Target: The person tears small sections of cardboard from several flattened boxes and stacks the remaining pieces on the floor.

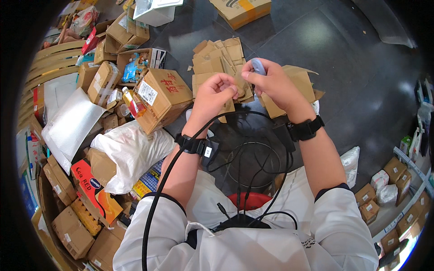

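Note:
My right hand [273, 83] grips a small pale-blue plastic tool [258, 66], its rounded handle sticking up past the thumb; its kind cannot be made out. Close by on the left, my left hand [214, 96] has thumb and fingertips pinched on a translucent strip [240, 84] that looks like packing tape, which spans towards the right fingers. Beneath both hands, flattened cardboard pieces [217, 61] lie stacked on the dark tiled floor. Another cardboard piece [298, 83] is under my right wrist. Both wrists wear black straps with small boxes.
Left of me are heaped cartons, with a brown carton [169, 91], a bottle [134, 101], a white plastic bag [132, 149] and a silver bubble mailer [73, 125]. A taped box [242, 12] stands ahead. Black cables [169, 162] loop between my arms. Shelved parcels [369, 200] are at right.

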Tool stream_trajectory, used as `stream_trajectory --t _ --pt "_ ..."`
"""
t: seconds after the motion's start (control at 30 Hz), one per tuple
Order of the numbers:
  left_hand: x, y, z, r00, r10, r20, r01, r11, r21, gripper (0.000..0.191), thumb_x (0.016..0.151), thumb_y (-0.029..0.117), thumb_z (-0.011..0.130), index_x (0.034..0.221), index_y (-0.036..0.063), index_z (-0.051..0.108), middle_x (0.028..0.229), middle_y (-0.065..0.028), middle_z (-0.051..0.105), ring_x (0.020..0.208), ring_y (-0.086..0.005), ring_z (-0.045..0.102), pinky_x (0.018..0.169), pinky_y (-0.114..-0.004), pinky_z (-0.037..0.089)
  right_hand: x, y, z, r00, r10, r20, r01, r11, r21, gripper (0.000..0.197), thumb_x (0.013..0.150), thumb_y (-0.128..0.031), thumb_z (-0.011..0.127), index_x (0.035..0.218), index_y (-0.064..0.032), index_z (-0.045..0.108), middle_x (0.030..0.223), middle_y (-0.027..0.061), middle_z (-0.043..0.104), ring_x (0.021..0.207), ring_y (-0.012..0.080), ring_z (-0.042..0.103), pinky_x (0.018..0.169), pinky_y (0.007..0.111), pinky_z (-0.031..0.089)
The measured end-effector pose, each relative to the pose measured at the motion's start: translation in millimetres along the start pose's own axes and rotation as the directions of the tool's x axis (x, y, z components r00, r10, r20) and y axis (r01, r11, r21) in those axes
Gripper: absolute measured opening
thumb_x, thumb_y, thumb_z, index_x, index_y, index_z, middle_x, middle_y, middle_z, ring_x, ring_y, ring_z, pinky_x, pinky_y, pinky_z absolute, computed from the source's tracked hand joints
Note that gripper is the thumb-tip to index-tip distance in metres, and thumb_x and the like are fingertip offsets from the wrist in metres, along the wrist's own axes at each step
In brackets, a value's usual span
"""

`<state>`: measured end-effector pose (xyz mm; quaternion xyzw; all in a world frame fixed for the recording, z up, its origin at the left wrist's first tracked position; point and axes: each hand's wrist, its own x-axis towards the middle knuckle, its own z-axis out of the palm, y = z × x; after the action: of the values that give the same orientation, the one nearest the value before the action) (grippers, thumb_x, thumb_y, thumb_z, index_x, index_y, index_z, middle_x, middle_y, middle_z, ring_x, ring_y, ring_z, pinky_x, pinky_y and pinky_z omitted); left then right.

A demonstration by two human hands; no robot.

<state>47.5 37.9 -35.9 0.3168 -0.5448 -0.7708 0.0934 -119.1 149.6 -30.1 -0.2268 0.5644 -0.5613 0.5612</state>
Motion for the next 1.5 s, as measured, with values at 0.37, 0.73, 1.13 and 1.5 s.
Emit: stream_trajectory --t 0.37,0.73,1.13,1.5 --pt "14 19 -7 0.970 0.182 0.163 -0.238 0.858 0.455 0.012 0.086 -0.001 0.061 0.097 -0.0029 0.067 0.098 -0.0043 0.062 0.091 -0.0119 0.058 0.078 -0.025 0.046 19 13 -3 0.977 0.141 -0.160 -0.103 0.969 0.226 0.015 0.084 -0.017 0.071 0.091 -0.0064 0.063 0.076 -0.0024 0.058 0.058 0.0057 0.048 0.050 0.022 0.038" --pt "22 13 -8 0.993 0.111 0.024 -0.112 0.917 0.383 0.013 0.088 0.010 0.068 0.083 -0.0025 0.067 0.086 -0.0021 0.065 0.080 -0.0100 0.057 0.072 -0.024 0.045 19 8 -3 0.976 0.146 -0.161 -0.109 0.969 0.221 0.014 0.085 -0.017 0.070 0.091 -0.0063 0.063 0.079 -0.0016 0.059 0.058 0.0067 0.050 0.050 0.022 0.039" --pt "28 4 2 1.000 -0.009 0.021 0.003 0.959 0.285 0.014 0.081 0.005 0.074 0.093 0.0003 0.068 0.087 0.0012 0.063 0.076 -0.0059 0.055 0.070 -0.021 0.044 17 10 -11 0.969 0.159 -0.188 -0.115 0.967 0.226 0.014 0.086 -0.018 0.070 0.090 -0.0072 0.063 0.078 -0.0018 0.058 0.057 0.0064 0.049 0.050 0.022 0.039" --pt "25 15 -2 0.983 0.160 0.091 -0.184 0.874 0.449 0.014 0.077 0.000 0.072 0.090 0.0005 0.071 0.092 -0.0004 0.062 0.081 -0.0102 0.054 0.073 -0.025 0.043 11 4 -5 0.932 0.350 -0.094 -0.313 0.907 0.280 0.013 0.089 -0.020 0.068 0.091 -0.0115 0.058 0.069 -0.0072 0.044 0.053 0.0028 0.037 0.051 0.019 0.034"
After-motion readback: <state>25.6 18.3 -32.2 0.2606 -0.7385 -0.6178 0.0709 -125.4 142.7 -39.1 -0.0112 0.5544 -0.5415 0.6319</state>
